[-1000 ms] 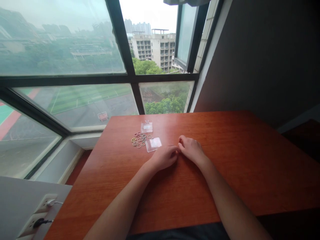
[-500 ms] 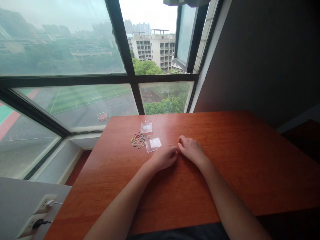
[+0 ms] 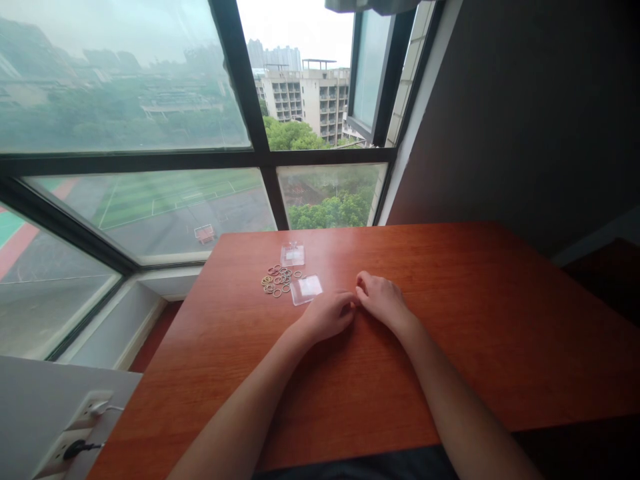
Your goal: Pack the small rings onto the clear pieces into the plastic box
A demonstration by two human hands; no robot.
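My left hand (image 3: 329, 314) rests low over the wooden table, its fingers curled inward. Facing it, my right hand (image 3: 382, 298) is bent too, and the fingertips of both meet or nearly meet. Whatever may be pinched between them is too small or hidden to make out. Just beyond my left hand lies a transparent flat plastic case (image 3: 307, 291) with a whitish patch. A loose pile of small rings (image 3: 277, 281), some yellowish, some grey or reddish, is spread to its left. Behind the pile sits a second transparent case (image 3: 293, 254).
The reddish-brown table (image 3: 475, 320) reaches up to a large window with dark frames (image 3: 200, 160). At lower left, plugs and cords sit in a wall socket (image 3: 93, 410). A dark wall (image 3: 525, 120) rises behind the table at right.
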